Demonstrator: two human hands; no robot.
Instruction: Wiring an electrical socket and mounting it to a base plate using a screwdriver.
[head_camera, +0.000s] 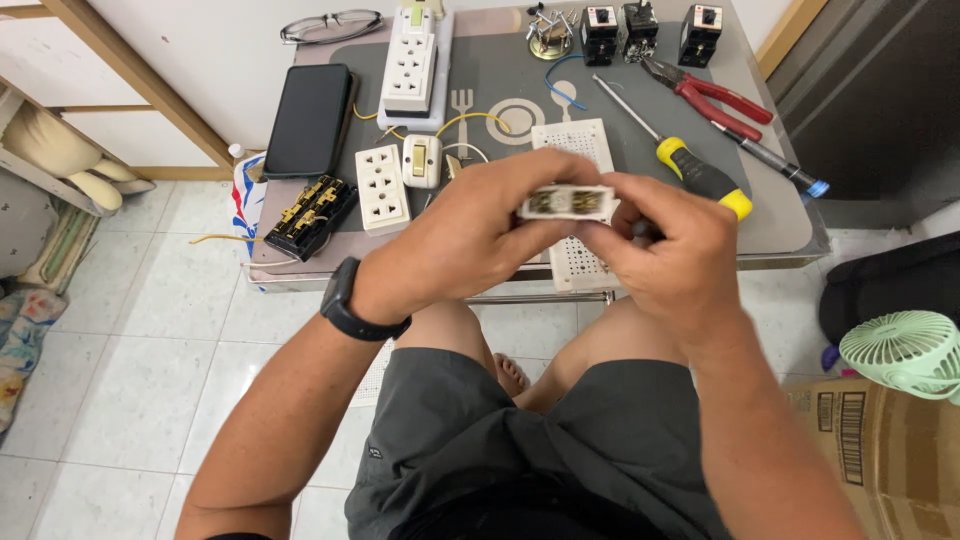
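Both hands hold one small white socket module (567, 202) with brass contacts showing, raised above the near edge of a low table (790, 235). My left hand (470, 235), with a black watch on its wrist, grips the module's left end. My right hand (672, 250) pinches the right end. Directly beneath the hands lies a white perforated plate (575, 140). A yellow-and-black screwdriver (690, 170) rests just beyond my right hand.
On the table lie a black phone (308, 120), a black terminal block (310, 215), white socket pieces (382, 188), a white power strip (415, 65), red pliers (712, 95), black switch units (640, 30) and glasses (330, 25). A green fan (905, 350) and cardboard box (885, 450) stand at the right.
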